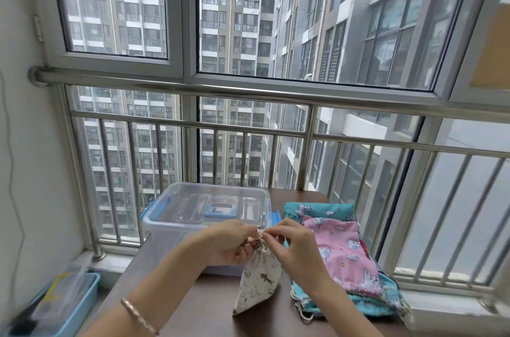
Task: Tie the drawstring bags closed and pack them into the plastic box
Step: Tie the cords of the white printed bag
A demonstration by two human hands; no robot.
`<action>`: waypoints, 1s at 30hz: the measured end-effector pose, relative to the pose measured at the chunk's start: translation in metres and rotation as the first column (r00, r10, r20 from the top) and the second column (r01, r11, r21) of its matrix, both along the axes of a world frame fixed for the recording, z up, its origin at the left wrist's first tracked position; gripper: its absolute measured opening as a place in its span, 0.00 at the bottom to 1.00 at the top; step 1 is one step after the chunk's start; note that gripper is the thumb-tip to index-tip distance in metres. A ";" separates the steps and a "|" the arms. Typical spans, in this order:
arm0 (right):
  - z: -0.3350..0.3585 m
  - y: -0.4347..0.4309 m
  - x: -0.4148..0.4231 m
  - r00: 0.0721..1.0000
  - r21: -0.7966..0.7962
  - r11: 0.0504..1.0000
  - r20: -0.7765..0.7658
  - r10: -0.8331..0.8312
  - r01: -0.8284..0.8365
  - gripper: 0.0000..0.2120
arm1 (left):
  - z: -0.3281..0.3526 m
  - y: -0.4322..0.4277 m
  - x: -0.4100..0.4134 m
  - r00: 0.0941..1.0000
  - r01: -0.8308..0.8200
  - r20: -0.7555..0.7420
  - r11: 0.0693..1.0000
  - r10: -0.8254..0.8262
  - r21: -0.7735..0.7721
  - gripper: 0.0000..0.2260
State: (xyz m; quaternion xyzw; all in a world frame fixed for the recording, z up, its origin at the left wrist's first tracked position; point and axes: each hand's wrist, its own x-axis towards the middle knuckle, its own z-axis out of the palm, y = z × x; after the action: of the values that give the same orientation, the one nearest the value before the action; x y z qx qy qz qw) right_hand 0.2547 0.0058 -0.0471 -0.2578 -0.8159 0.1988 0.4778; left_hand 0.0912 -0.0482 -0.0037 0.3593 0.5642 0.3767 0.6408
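Note:
A small white drawstring bag (258, 283) with little animal prints hangs over the brown table (209, 306), its neck gathered tight. My left hand (230, 242) and my right hand (294, 242) both pinch the cord at the bag's neck, close together. Behind them stands the clear plastic box (176, 216) with blue latches, its lid on. To the right lies a pile of flat bags: a pink unicorn bag (345, 251) on top of teal ones (325, 209), with loose cords at the near end.
A steel railing (248, 129) and window run right behind the table. On the floor at the lower left sits a blue tray (82, 300) with clutter. The wall is on the left.

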 end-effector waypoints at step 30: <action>-0.002 0.007 0.026 0.914 -0.160 0.986 0.390 0.110 -0.050 0.12 | -0.020 -0.009 0.006 0.984 -0.155 -0.062 0.970 0.170 0.188 0.07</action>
State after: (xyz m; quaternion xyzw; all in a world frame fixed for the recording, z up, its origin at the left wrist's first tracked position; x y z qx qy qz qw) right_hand 0.2808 0.0127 -0.0493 -0.2937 -0.8889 0.2211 0.2732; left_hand 0.0976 -0.0577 -0.0233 0.3835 0.5794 0.4637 0.5497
